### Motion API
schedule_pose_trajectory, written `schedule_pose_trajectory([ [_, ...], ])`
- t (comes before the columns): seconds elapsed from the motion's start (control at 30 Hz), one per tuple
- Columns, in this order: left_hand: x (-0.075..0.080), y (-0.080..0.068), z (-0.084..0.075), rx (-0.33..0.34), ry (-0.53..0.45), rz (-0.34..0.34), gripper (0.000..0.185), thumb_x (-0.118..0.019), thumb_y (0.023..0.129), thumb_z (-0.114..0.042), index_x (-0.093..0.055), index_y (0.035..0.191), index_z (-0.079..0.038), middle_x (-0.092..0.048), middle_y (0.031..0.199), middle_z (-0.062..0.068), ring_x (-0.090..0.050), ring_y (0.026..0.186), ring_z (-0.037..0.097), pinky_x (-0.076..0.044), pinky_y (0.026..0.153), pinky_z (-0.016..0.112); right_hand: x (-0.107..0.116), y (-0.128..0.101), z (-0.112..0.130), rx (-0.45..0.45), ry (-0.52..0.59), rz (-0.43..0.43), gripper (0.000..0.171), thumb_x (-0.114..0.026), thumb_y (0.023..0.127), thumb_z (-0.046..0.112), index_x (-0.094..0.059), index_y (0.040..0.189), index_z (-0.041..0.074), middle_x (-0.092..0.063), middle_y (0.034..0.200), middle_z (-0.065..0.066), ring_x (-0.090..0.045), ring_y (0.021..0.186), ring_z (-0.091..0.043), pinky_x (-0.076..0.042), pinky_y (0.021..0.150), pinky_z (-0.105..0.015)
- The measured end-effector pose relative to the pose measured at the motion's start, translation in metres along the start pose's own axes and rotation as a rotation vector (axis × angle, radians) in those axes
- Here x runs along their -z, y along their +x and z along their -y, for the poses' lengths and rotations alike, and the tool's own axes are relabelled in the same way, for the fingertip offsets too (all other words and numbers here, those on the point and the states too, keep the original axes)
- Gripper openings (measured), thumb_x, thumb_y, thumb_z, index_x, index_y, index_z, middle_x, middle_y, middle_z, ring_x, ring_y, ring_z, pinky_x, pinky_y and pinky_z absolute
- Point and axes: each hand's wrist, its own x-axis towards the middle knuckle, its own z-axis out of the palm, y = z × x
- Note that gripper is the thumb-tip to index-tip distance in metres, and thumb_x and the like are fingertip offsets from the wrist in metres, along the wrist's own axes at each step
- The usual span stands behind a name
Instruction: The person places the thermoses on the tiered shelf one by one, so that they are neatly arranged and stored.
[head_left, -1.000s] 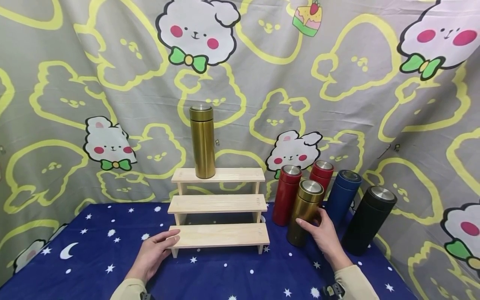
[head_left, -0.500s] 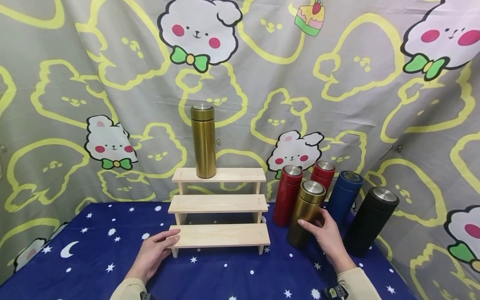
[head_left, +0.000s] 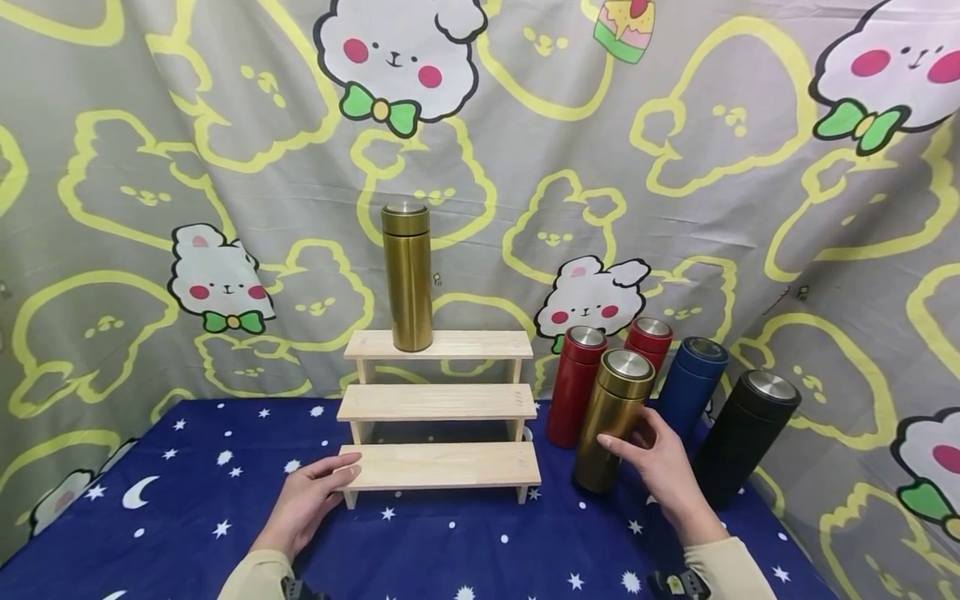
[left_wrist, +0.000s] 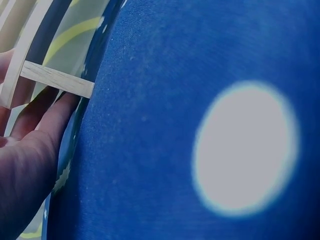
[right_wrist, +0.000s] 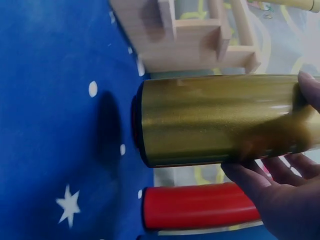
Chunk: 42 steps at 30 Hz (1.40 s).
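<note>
My right hand point(head_left: 663, 467) holds a gold thermos bottle point(head_left: 617, 417) by its side, thumb on the near face and fingers round the right. The right wrist view shows the bottle's base point(right_wrist: 142, 122) close over the cloth, with a dark shadow beside it. At the left end of a three-step wooden display stand point(head_left: 442, 467), my left hand point(head_left: 303, 504) grips the lowest board. In the left wrist view, fingers point(left_wrist: 57, 112) reach under the board beside its leg point(left_wrist: 57, 79). Another gold thermos bottle point(head_left: 408, 283) stands upright on the top step.
Behind and right of the held bottle stand two red thermos bottles point(head_left: 573, 392) point(head_left: 649, 337), a blue one point(head_left: 686, 387) and a black one point(head_left: 750, 437). A star-patterned blue cloth point(head_left: 450, 550) covers the table. A cartoon-printed curtain point(head_left: 480, 317) hangs close behind the stand.
The gold bottle in my right hand has shifted slightly up and nearer, the hand moving with it. The left hand stays on the stand. The head view has tilted slightly down.
</note>
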Motion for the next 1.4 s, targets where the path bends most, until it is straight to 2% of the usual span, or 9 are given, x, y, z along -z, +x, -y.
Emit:
schedule_pose_trajectory([
  [0.23,-0.001,0.002,-0.001,-0.009,0.015,0.005,0.040,-0.078,0.086,-0.019,-0.069,0.120,0.000,-0.047,0.141,0.024,-0.058,0.107,0.020,-0.048,0.096,0.044,-0.002,-0.004,0.016,0.025,0.015,0.027,0.073,-0.077,0.088,0.026,-0.038,0.146,0.004,-0.048,0.139,-0.019,-0.047,0.127,-0.034,-0.038,0.104,-0.051],
  [0.4,-0.002,0.002,-0.002,0.006,0.004,0.002,0.039,-0.078,0.086,-0.018,-0.069,0.120,0.000,-0.047,0.141,0.023,-0.058,0.106,0.019,-0.050,0.094,0.040,-0.004,-0.006,0.028,0.037,0.025,0.039,0.073,-0.076,0.089,0.027,-0.037,0.147,0.006,-0.048,0.140,-0.019,-0.047,0.127,-0.034,-0.038,0.105,-0.051],
  [0.57,-0.001,0.002,-0.003,-0.001,0.004,0.009,0.042,-0.079,0.085,-0.020,-0.069,0.120,0.001,-0.046,0.141,0.024,-0.059,0.104,0.018,-0.051,0.092,0.039,-0.008,-0.007,0.039,0.038,0.041,0.039,0.071,-0.076,0.089,0.026,-0.039,0.145,0.006,-0.051,0.137,-0.017,-0.051,0.122,-0.030,-0.046,0.095,-0.026],
  [0.63,0.000,0.001,-0.004,0.004,0.006,0.005,0.042,-0.079,0.085,-0.020,-0.069,0.120,0.000,-0.046,0.141,0.023,-0.059,0.105,0.018,-0.051,0.093,0.039,-0.011,-0.007,0.044,0.041,0.056,0.044,0.069,-0.076,0.089,0.025,-0.040,0.145,0.006,-0.052,0.136,-0.016,-0.051,0.121,-0.029,-0.045,0.092,-0.020],
  [0.7,0.000,0.001,-0.004,0.009,0.006,0.006,0.041,-0.078,0.086,-0.019,-0.069,0.121,0.000,-0.046,0.142,0.024,-0.059,0.105,0.018,-0.051,0.093,0.039,-0.014,-0.006,0.049,0.045,0.063,0.056,0.068,-0.076,0.088,0.024,-0.041,0.144,0.006,-0.052,0.136,-0.017,-0.052,0.121,-0.029,-0.046,0.094,-0.024],
  [0.87,-0.001,0.000,-0.002,0.007,0.007,0.012,0.041,-0.078,0.086,-0.019,-0.068,0.121,0.001,-0.045,0.142,0.025,-0.059,0.105,0.019,-0.051,0.092,0.039,-0.022,-0.004,0.057,0.067,0.046,0.082,0.067,-0.077,0.087,0.026,-0.045,0.143,0.008,-0.054,0.135,-0.016,-0.053,0.121,-0.032,-0.044,0.101,-0.046],
  [0.97,-0.001,0.001,-0.001,0.007,0.004,0.009,0.042,-0.079,0.085,-0.021,-0.069,0.120,0.000,-0.045,0.141,0.025,-0.060,0.104,0.018,-0.052,0.091,0.038,-0.026,-0.001,0.061,0.083,0.046,0.091,0.067,-0.078,0.086,0.027,-0.046,0.142,0.010,-0.055,0.134,-0.015,-0.053,0.121,-0.032,-0.043,0.101,-0.051],
  [1.17,0.000,0.002,0.002,0.002,0.020,0.004,0.044,-0.079,0.085,-0.022,-0.068,0.122,0.000,-0.046,0.141,0.024,-0.060,0.105,0.017,-0.053,0.090,0.036,-0.036,0.007,0.072,0.136,0.053,0.113,0.067,-0.079,0.085,0.028,-0.049,0.142,0.010,-0.056,0.133,-0.014,-0.053,0.120,-0.031,-0.043,0.101,-0.052],
  [1.4,0.000,0.003,0.002,-0.009,0.018,0.017,0.045,-0.079,0.085,-0.022,-0.068,0.122,0.000,-0.046,0.142,0.024,-0.059,0.105,0.018,-0.052,0.090,0.036,-0.046,0.014,0.085,0.160,0.076,0.119,0.062,-0.080,0.083,0.023,-0.053,0.136,0.008,-0.060,0.126,-0.014,-0.057,0.113,-0.028,-0.046,0.097,-0.044],
])
